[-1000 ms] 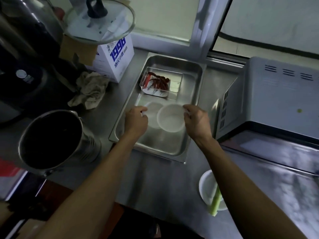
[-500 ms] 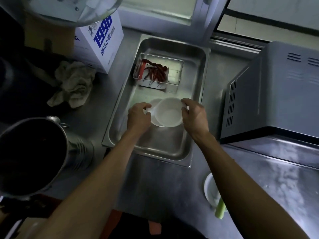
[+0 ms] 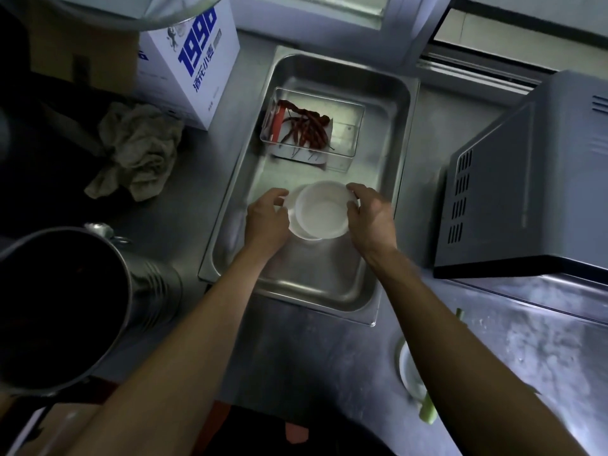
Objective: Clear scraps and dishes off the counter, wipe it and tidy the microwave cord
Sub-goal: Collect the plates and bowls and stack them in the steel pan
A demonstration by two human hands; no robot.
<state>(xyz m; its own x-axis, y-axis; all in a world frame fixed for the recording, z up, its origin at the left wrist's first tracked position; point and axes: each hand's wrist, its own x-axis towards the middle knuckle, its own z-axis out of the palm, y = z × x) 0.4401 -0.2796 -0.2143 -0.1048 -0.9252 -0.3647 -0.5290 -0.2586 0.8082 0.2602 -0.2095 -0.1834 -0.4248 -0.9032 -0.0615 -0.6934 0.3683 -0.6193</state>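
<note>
Two white bowls sit inside a steel tray [image 3: 388,179] on the counter. The upper white bowl [image 3: 320,210] overlaps the lower white bowl [image 3: 291,205], which shows only at its left edge. My right hand [image 3: 370,215] grips the right rim of the upper bowl. My left hand [image 3: 266,218] curls round the left rim of the lower bowl. At the far end of the tray stands a clear plastic box of dried red chillies [image 3: 309,126]. The grey microwave [image 3: 526,179] stands right of the tray; its cord is not visible.
A crumpled rag [image 3: 138,149] lies left of the tray beside a white carton marked 1998 [image 3: 194,57]. A large steel pot [image 3: 65,304] stands at the near left. Another white dish [image 3: 409,366] with a green stalk [image 3: 427,413] sits by my right forearm.
Both hands have drawn the two bowls together, so the right bowl now overlaps the left one. The camera has tilted further down over the tray.
</note>
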